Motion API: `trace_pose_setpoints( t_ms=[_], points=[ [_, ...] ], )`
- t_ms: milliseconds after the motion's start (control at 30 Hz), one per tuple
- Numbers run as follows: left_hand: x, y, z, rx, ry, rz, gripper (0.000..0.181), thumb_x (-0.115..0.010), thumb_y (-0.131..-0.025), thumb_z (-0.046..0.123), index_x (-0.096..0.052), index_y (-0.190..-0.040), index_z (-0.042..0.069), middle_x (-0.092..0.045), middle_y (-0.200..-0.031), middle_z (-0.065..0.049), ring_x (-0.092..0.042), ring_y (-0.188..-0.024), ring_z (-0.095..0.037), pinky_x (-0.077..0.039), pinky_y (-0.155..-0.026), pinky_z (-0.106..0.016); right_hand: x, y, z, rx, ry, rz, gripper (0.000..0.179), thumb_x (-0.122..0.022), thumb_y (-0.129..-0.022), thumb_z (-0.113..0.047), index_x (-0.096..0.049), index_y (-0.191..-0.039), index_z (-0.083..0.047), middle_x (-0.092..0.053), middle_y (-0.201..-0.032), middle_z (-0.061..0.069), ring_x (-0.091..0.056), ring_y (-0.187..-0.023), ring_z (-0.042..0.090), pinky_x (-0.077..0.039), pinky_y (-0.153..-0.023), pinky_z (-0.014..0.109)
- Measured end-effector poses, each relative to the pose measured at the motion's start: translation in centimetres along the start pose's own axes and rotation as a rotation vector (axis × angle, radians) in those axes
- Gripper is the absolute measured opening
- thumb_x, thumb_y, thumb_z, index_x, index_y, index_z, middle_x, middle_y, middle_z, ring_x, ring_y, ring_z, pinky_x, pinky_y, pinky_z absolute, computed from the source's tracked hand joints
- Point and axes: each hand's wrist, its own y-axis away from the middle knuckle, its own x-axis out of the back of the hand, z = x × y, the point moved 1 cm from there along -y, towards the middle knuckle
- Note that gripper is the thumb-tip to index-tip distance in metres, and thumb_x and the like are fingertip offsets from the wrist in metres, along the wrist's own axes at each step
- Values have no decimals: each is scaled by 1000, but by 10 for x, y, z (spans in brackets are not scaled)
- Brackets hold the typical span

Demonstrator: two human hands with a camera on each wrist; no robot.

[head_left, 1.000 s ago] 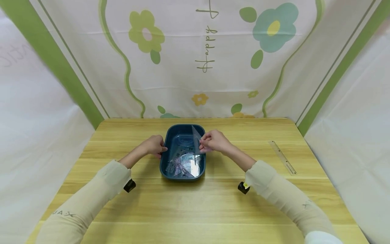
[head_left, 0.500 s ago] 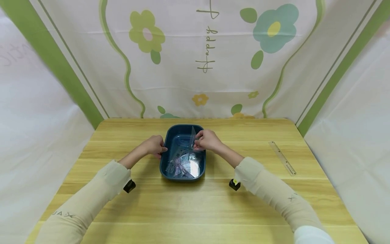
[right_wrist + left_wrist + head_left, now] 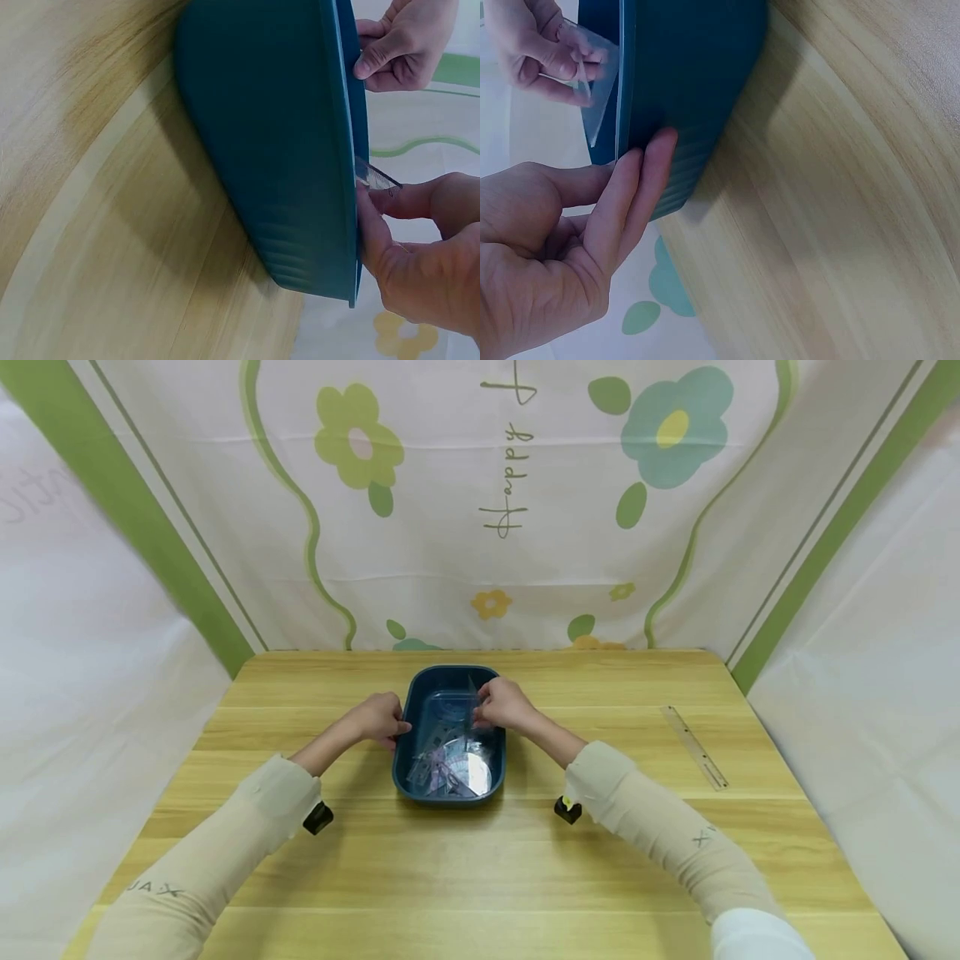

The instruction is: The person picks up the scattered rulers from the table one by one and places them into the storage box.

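Note:
A dark blue plastic bin (image 3: 401,777) stands on the table, with several clear rulers and protractors (image 3: 442,768) lying inside. My left hand (image 3: 381,718) grips the bin's left rim, thumb inside and fingers (image 3: 649,176) against the outer wall. Over the right side of the bin, my right hand (image 3: 504,703) pinches a clear set square (image 3: 600,112) that stands roughly on edge. In the right wrist view only a corner of that set square (image 3: 377,178) shows above the rim; the wall hides the rest.
A clear straight ruler (image 3: 695,748) lies on the wooden table (image 3: 480,877), well to the right of the bin. A white curtain (image 3: 450,527) printed with flowers hangs behind the table's far edge.
My right hand has moved left and slightly inward over the bin, carrying the set square with it and turning it more edge-on. My left hand stays on the rim.

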Motion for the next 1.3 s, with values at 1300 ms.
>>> trace_pose_setpoints(
  t_ms=[1300],
  points=[
    [0,0,3,22,-5,-15,39,-60,-100,13,-67,-64,-1,-66,-57,-10,-73,-69,-32,-57,-63,-33,72,79,29,171,193,137,30,-64,-95,-9,-64,-123,1,-71,-105,13,-70,-98,27,-57,-83,39]
  ],
)
